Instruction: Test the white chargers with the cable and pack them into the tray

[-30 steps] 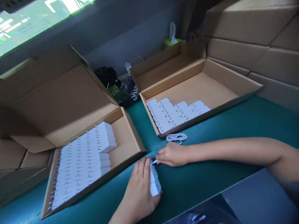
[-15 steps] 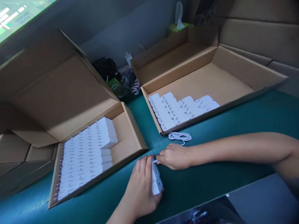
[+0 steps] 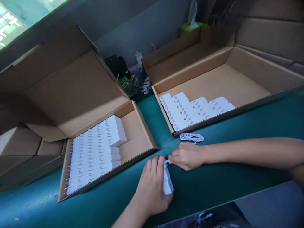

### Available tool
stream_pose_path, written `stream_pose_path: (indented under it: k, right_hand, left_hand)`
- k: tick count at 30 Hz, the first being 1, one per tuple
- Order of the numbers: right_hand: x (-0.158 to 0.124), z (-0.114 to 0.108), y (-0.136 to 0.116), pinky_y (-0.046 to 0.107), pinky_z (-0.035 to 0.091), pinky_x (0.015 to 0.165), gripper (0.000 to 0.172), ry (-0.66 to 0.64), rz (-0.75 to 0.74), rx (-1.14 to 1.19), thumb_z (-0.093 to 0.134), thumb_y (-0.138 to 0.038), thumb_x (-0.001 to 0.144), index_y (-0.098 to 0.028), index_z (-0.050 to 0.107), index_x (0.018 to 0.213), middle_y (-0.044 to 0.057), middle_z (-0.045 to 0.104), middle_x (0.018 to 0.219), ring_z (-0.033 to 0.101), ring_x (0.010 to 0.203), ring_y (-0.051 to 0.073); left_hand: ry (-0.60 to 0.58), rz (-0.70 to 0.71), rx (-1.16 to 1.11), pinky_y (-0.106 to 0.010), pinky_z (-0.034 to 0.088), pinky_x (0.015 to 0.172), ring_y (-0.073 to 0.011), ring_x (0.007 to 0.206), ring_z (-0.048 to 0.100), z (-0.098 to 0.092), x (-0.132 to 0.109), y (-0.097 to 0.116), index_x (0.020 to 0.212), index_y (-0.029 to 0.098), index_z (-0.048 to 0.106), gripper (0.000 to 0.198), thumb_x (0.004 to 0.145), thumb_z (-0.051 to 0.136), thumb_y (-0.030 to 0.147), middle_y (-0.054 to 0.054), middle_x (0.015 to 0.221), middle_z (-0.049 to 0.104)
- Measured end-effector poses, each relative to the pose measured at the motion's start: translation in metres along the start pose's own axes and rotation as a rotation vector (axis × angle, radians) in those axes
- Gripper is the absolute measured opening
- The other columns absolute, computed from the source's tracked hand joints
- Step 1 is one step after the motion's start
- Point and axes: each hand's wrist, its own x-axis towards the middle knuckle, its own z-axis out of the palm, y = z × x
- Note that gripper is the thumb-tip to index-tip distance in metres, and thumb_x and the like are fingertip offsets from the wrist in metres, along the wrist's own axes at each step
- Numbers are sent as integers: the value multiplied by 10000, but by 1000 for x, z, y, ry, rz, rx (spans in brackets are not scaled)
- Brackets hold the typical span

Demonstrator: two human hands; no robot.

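My left hand [image 3: 153, 186] lies closed over a white charger block [image 3: 167, 182] on the green table top [image 3: 213, 183] and holds it down. My right hand [image 3: 187, 155] is closed in a pinch on a small white tab or plug [image 3: 167, 161] at the block's far end. A coiled white cable [image 3: 191, 137] lies just beyond my right hand. Left of my hands, an open cardboard box [image 3: 140, 126] holds rows of white blocks [image 3: 95, 152]. Beyond my right hand, a shallow cardboard box [image 3: 237, 82] holds a smaller group of white blocks [image 3: 194, 110] in its near corner.
Closed cardboard cartons [image 3: 270, 34] are stacked at the right rear. A green tissue box [image 3: 190, 27] sits behind the shallow box. Dark clutter and a power strip [image 3: 128, 76] fill the gap between the two boxes. More flat cartons [image 3: 23, 155] lie at the left.
The view has swung, so everything sits further right in the picture. Both hands keep the same hold on the white block and its end piece.
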Motion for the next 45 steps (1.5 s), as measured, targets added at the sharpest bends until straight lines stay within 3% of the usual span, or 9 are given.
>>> stream_pose_path:
  k: [9, 14, 17, 26, 34, 39, 45]
  right_hand:
    - [-12, 2, 7, 280, 228, 467, 262, 90, -32, 30, 318, -235, 908, -137, 534, 797, 2, 498, 567, 412, 459, 100]
    - [-13, 2, 8, 270, 283, 485, 258, 65, -209, 121, 327, -249, 916, -133, 554, 876, -2, 478, 572, 414, 482, 110]
    - [-11, 6, 7, 269, 302, 493, 265, 64, -231, 135, 321, -251, 923, -128, 555, 908, -2, 487, 582, 422, 483, 109]
    - [-11, 5, -7, 276, 248, 457, 254, 22, -154, 54, 328, -250, 921, -126, 540, 856, -1, 515, 581, 447, 449, 105]
    - [-6, 3, -20, 289, 184, 436, 200, -74, -90, 34, 370, -229, 890, -126, 534, 841, 16, 547, 599, 482, 466, 125]
    - [-14, -6, -8, 294, 192, 443, 229, -43, -142, 92, 365, -244, 891, -143, 538, 778, 3, 530, 570, 451, 447, 111]
    - [-18, 2, -12, 287, 199, 440, 240, -29, -261, 153, 367, -269, 896, -148, 544, 788, -3, 531, 567, 436, 437, 104]
  left_hand:
    - [-31, 29, 13, -525, 321, 963, -378, 1132, 368, 3, -1, -2, 1313, 22, 284, 792, 632, 546, 331, -218, 1266, 387]
    - [15, 73, -24, -547, 319, 964, -387, 1150, 362, 9, -2, -5, 1316, 20, 272, 779, 642, 529, 313, -226, 1271, 389]
    - [56, 93, -38, -546, 336, 956, -383, 1145, 367, 11, -2, -7, 1314, 22, 268, 764, 650, 529, 298, -226, 1262, 395]
    - [116, 120, -56, -546, 338, 968, -371, 1188, 317, 15, -3, -8, 1326, 41, 201, 780, 655, 545, 245, -221, 1274, 349]
    - [100, 120, -67, -536, 357, 955, -362, 1170, 329, 11, 0, -6, 1311, 59, 178, 773, 659, 559, 226, -216, 1242, 341]
    - [80, 91, -66, -536, 359, 949, -360, 1157, 331, 8, -1, -4, 1316, 72, 166, 789, 655, 567, 230, -206, 1244, 332]
    - [107, 87, -94, -552, 360, 933, -362, 1146, 344, 8, -1, -3, 1317, 92, 175, 800, 633, 572, 212, -195, 1237, 348]
